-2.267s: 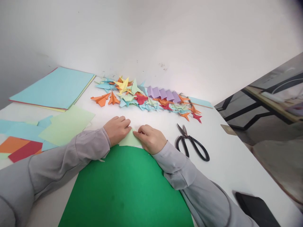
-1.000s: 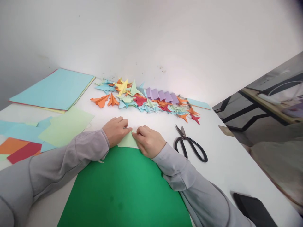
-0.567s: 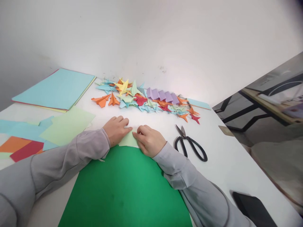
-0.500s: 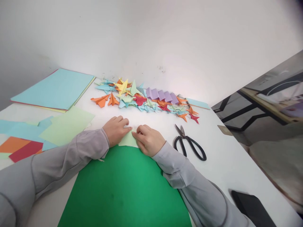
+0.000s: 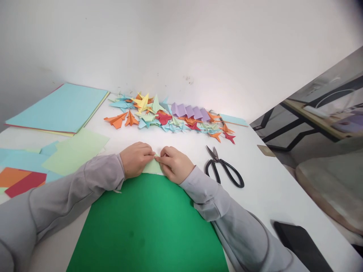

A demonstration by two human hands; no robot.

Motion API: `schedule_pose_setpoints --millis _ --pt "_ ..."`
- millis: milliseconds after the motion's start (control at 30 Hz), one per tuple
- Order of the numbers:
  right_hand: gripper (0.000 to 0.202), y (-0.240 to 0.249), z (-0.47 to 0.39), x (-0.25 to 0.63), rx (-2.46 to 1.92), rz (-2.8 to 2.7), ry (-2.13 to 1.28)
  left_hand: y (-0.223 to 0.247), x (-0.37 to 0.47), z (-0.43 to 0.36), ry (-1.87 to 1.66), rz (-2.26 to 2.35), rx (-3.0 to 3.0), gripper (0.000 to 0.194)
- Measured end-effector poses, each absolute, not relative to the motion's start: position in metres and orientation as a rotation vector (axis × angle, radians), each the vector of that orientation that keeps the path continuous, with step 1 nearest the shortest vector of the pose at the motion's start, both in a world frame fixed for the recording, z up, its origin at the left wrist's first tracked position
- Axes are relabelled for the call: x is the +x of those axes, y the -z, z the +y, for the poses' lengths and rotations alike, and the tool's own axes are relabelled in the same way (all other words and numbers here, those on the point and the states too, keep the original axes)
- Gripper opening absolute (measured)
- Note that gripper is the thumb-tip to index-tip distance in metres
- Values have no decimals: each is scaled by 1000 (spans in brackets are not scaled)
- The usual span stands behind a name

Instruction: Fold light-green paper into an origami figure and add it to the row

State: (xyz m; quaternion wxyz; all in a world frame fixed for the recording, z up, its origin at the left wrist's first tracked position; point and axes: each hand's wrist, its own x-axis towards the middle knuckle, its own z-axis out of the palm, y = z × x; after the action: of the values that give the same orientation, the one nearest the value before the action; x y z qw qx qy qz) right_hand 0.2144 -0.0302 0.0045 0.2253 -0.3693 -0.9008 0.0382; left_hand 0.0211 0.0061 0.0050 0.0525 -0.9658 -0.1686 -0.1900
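A small pale green piece of paper (image 5: 153, 168) lies at the far edge of a large green sheet (image 5: 150, 223). My left hand (image 5: 136, 159) is closed on the paper's left side, thumb and forefinger at its top. From the right, my right hand (image 5: 176, 163) pinches the same top part, its fingertips almost touching the left ones. The fingers cover much of the paper, so its upper shape is partly hidden. Black-handled scissors (image 5: 225, 163) rest to the right of my right hand, blades slightly apart.
Folded paper planes (image 5: 141, 104) in several colours are heaped along the wall, with a purple pleated strip (image 5: 190, 111) among them. Stacked coloured sheets (image 5: 61, 107) lie back left, loose paper pieces (image 5: 25, 181) nearer. A black phone-like object (image 5: 300, 241) is at front right.
The whole view has shifted slightly, so things appear a little further left. Both hands stay on the pale green paper, with the left fingers now drawn closer together at its top.
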Motion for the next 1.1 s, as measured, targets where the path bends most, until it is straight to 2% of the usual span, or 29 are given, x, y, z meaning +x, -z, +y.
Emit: schedule_pose_setpoints --millis 233,667,767,967,1100 --pt "25 1 -25 216 -944 -2362 -290 -11 15 6 593 -407 -3030 29" --pt "22 0 -26 217 -986 -2356 -325 -7 18 9 724 -389 -3085 27" --pt "22 -1 -30 213 -1054 -2379 -244 -8 19 9 672 -433 -3088 26" --pt "31 -9 -46 197 -1356 -2505 247 -11 23 5 528 -517 -3051 26" --pt "30 -14 -54 190 -1443 -2547 389 -14 28 -1 463 -623 -2984 24"
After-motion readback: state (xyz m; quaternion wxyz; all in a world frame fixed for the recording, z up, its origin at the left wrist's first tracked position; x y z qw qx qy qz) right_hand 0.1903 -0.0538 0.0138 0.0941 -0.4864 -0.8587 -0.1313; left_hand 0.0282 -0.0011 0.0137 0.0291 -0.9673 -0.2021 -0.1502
